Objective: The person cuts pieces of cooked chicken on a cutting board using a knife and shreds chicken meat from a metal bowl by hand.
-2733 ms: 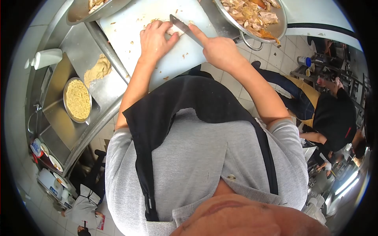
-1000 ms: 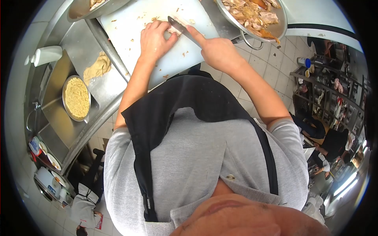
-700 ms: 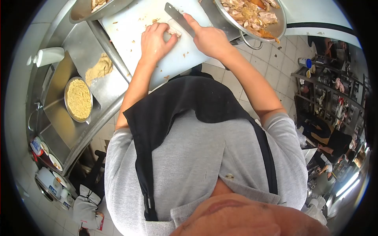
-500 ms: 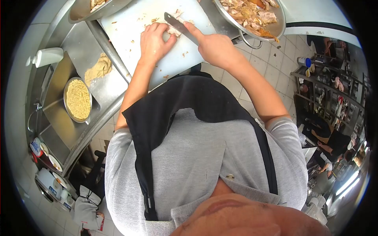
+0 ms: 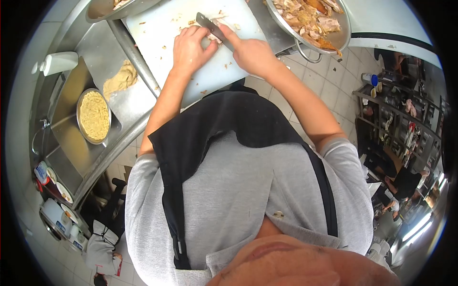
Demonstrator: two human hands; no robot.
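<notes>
White plastic is what we are working on: a cutting board (image 5: 162, 28) lying on the steel desk (image 5: 95, 52), scattered with crumbs of meat. Our left hand (image 5: 191, 47) is pressing down on a pale piece of cooked meat (image 5: 210, 39), its fingers (image 5: 183, 35) curled over it and holding it flat against the board. Our right hand (image 5: 250, 52) is wrapped around the handle of a knife (image 5: 212, 27), forefinger stretched along the spine, and the blade is lying just beyond the left fingertips, touching the meat.

We judge that we are in the middle of slicing, with the blade coming down close beside the holding fingers. The next cut is calling for the left fingertips to be tucked back and the meat kept steady, since the edge is running very near them.

Beyond our right hand, a metal bowl (image 5: 343, 35) is holding more cooked meat pieces. Far to the left of our left hand, a round steel pan of yellow crumbs (image 5: 93, 116) is sitting on the desk, with a beige heap (image 5: 119, 80) just beside it.
</notes>
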